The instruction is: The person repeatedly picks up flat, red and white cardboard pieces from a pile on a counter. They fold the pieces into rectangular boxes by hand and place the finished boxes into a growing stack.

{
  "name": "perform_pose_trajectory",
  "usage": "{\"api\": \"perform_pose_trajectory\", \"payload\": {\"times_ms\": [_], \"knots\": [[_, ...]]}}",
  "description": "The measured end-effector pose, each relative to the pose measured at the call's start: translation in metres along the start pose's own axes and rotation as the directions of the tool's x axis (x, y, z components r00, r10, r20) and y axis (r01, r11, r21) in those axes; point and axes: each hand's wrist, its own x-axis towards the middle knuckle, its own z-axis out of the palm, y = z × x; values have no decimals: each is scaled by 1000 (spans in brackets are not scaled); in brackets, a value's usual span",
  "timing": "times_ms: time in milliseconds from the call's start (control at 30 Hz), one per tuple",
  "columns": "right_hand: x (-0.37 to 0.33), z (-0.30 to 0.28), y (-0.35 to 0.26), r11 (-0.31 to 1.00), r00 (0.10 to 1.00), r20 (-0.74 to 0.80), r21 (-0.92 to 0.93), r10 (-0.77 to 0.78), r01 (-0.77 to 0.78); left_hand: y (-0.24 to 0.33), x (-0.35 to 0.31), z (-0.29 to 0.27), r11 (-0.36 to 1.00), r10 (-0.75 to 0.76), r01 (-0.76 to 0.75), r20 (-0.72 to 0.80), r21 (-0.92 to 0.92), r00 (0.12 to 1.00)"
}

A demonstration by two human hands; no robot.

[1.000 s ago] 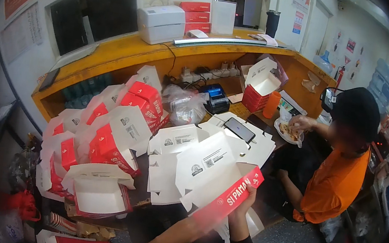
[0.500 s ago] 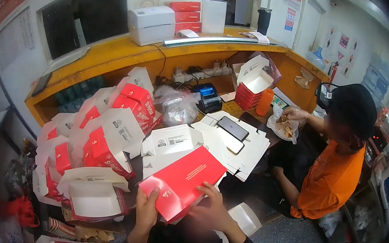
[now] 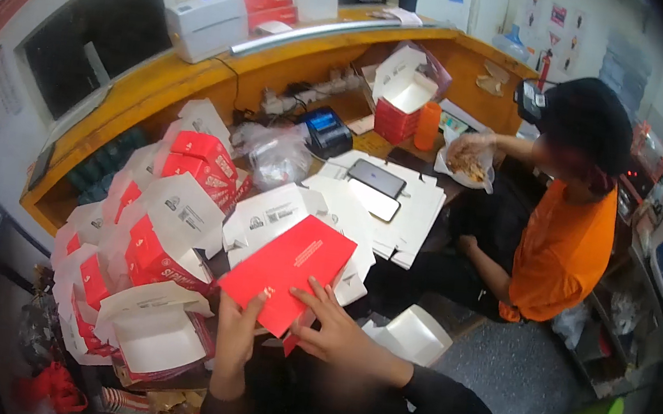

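Observation:
A red cardboard food box [image 3: 288, 266], its printed red face turned up, is tilted in front of me. Its near left edge sits in my left hand [image 3: 235, 338], the thumb on the upper face and the other fingers hidden beneath. My right hand [image 3: 344, 337] has its fingers on the near right edge, against a folded side panel. Just beyond it lies an unfolded white carton sheet [image 3: 269, 212]. To the left are several assembled red-and-white boxes [image 3: 182, 213] with raised lids, one open box [image 3: 158, 341] being closest to my left hand.
Two phones [image 3: 375, 188] rest on flat white cartons [image 3: 416, 222]. Behind are a card terminal [image 3: 327, 130], a plastic bag [image 3: 278, 155] and an orange bottle [image 3: 427, 126]. On the right a person in an orange shirt [image 3: 567, 244] reaches into a food bag [image 3: 469, 162]. An open white box [image 3: 415, 336] stands near my right forearm.
The red box has turned and shifted left in the view, and my right hand has moved left along its near edge. The whole view has shifted; the other person's hand is lower in the food bag.

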Motion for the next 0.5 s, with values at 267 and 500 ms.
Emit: {"api": "perform_pose_trajectory", "payload": {"times_ms": [267,500], "knots": [[-12,-35,-3,564,953,-223,823,207,70,-11,14,6,983,180,-169,230,-68,956],[-15,-58,0,989,985,-152,110,-81,99,2,3,21,948,316,-299,248,-105,916]]}}
